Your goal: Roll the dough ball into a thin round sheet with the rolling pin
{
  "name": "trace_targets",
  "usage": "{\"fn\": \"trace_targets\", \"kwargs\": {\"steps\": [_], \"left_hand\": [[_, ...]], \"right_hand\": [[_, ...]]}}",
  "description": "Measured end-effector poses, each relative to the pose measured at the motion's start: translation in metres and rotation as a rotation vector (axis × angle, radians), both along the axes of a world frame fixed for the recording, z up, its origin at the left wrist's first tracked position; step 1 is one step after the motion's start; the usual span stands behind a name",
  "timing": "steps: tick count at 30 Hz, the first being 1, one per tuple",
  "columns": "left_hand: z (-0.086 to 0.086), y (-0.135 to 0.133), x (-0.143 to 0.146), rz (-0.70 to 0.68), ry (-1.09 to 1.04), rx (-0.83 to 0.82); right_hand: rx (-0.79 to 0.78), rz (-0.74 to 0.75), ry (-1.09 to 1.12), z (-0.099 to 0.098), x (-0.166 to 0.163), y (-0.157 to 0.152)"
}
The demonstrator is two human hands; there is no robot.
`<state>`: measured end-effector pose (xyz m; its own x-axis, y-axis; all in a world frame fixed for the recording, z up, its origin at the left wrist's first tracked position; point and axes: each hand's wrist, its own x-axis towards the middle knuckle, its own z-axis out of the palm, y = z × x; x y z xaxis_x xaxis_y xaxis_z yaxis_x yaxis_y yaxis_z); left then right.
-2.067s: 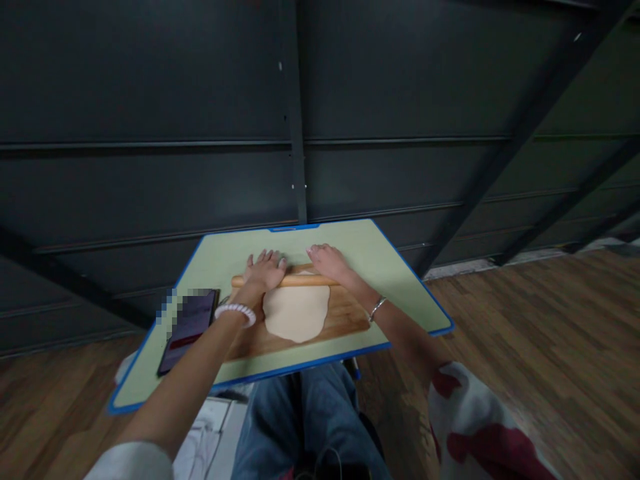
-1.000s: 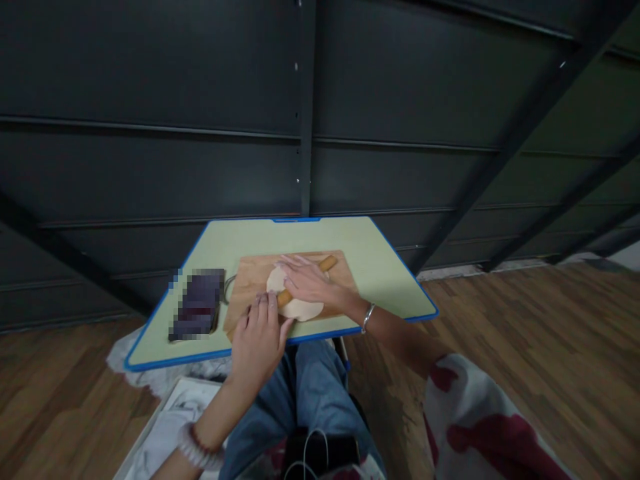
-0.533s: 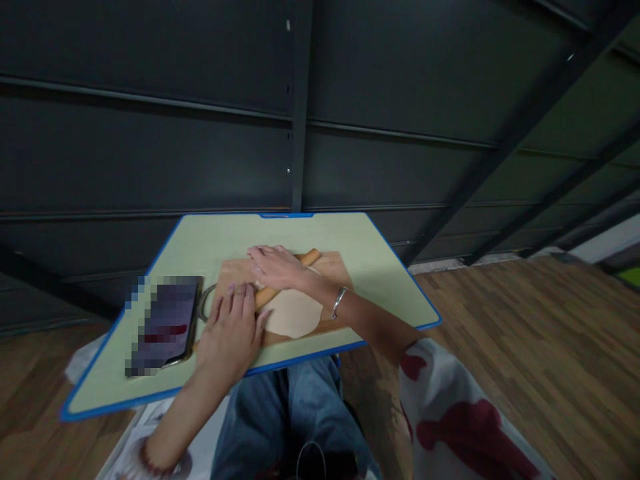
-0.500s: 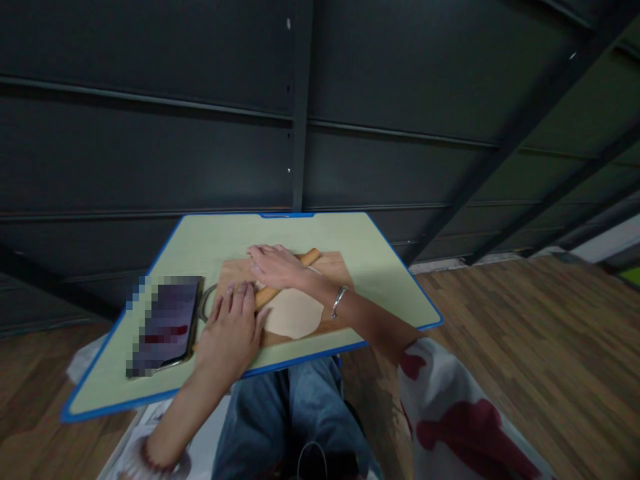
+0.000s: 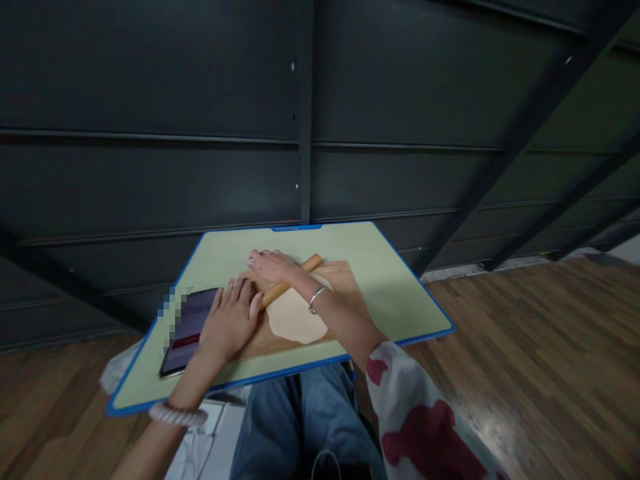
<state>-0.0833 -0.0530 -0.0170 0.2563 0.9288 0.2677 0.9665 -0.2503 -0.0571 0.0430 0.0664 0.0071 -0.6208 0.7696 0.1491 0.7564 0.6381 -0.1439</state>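
A wooden rolling pin [image 5: 275,293] lies slantwise across the upper left edge of a flat, pale sheet of dough [image 5: 299,320]. My left hand [image 5: 233,319] is over its near left end, fingers long and thumb along the wood. Further up, my right hand [image 5: 273,265] rests over the pin, closed on it; my right forearm crosses above the dough and hides part of it. Beyond the right hand the pin's far end sticks out. Under the dough is a wooden board [image 5: 350,288].
The board sits on a pale green, blue-edged table [image 5: 400,293]. A phone [image 5: 187,327] lies at its left, partly behind my left hand. A dark panelled wall [image 5: 230,180] stands behind the table. My legs [image 5: 280,427] are below its front edge.
The view has shifted, so the table appears further right and lower. Against the board, both hands and the rolling pin have moved a little away and left, towards the dough's edge.
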Motion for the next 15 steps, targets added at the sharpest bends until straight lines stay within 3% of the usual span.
{"fn": "trace_targets", "kwargs": {"steps": [8,15], "left_hand": [[-0.004,-0.023,0.019,-0.007,-0.012,0.081],[-0.007,-0.048,0.034,-0.058,0.000,0.155]], "right_hand": [[-0.147,-0.033,0.036,-0.001,0.025,-0.024],[0.086,-0.157,0.114,-0.008,0.053,-0.092]]}}
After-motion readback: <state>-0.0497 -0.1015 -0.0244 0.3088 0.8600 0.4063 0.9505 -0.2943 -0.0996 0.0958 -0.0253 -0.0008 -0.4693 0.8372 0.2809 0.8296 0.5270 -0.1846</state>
